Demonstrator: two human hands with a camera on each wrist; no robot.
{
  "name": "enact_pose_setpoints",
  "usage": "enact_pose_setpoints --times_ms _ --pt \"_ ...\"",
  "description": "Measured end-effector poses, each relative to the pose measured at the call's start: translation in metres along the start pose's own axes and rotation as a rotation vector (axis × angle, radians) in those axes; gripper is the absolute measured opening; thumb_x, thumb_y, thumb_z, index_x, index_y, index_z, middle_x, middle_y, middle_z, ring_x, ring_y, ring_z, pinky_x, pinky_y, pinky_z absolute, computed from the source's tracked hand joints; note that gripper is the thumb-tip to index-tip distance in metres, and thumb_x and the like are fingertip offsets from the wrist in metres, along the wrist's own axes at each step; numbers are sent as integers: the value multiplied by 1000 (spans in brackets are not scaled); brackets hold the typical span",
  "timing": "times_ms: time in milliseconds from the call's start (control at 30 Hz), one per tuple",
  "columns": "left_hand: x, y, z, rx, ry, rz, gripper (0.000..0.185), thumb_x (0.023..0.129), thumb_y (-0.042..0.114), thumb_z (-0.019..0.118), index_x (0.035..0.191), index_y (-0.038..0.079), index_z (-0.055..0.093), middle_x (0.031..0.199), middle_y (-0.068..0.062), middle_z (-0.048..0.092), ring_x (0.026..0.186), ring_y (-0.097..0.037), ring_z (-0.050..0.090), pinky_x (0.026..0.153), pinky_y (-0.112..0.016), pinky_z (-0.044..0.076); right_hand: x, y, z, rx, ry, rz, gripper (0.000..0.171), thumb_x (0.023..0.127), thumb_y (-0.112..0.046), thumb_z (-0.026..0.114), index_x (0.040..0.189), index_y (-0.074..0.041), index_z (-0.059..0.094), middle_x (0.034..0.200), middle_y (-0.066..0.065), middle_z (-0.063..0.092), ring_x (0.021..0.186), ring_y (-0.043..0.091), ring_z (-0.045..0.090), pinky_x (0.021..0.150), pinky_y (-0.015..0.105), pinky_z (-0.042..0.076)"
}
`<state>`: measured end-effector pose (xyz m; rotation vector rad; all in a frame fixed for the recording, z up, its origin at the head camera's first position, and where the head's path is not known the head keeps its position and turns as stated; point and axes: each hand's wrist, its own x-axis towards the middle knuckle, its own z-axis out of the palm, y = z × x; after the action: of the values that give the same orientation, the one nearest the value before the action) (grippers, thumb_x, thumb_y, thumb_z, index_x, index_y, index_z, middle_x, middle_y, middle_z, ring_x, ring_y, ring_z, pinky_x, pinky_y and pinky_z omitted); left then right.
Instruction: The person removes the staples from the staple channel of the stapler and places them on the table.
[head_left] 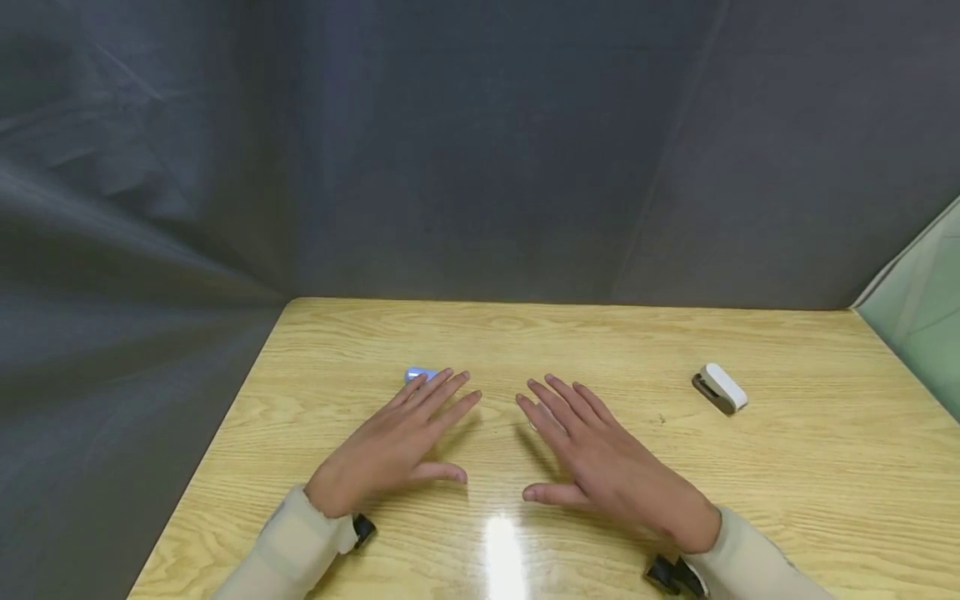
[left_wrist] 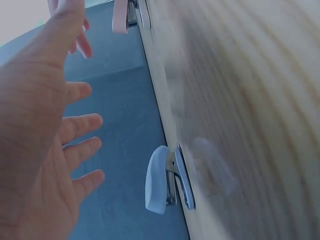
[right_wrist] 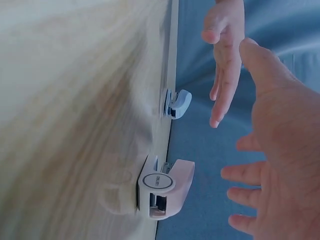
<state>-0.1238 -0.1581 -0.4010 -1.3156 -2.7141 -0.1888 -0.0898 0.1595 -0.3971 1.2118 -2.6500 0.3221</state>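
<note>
Even overhead light; glare patch on table (head_left: pixel 504 550); wrist views blurred, perhaps motion; edges warped.

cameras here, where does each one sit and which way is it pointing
Head: worn high, looking forward and down at the table; left hand, right hand and both sleeves show.
Left wrist: under the left palm, along its straight fingers towards the blue stapler.
Right wrist: under the right hand, facing the white stapler.
Shared: both wrist views show both staplers.
</note>
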Motion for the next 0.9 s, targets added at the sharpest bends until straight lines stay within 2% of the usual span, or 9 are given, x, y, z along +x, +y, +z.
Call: enact_pose_setpoints --times_ms 300,600,900 --pt "0 -15 -1 -9 51 4 86 99 68 48 161 10 33 166 -16 25 153 -32 22 121 -49 18 21 2 3 -20 -20 20 93 98 -72 47 162 -7 28 166 16 25 153 35 20 119 55 19" --pt "2 -30 -1 -38 26 -45 87 99 67 50 163 11 29 166 -15 26 153 -31 22 121 -48 18 38 3 10 -34 -48 20 91 100 -70 45 161 -4 30 164 20 29 151 38 24 118 56 22" --pt "3 -43 0 -99 -5 -112 86 99 64 55 163 12 29 165 -15 29 152 -32 23 121 -50 18 59 0 17 42 -133 75 87 103 -65 45 162 -4 27 164 20 28 151 38 23 119 56 19"
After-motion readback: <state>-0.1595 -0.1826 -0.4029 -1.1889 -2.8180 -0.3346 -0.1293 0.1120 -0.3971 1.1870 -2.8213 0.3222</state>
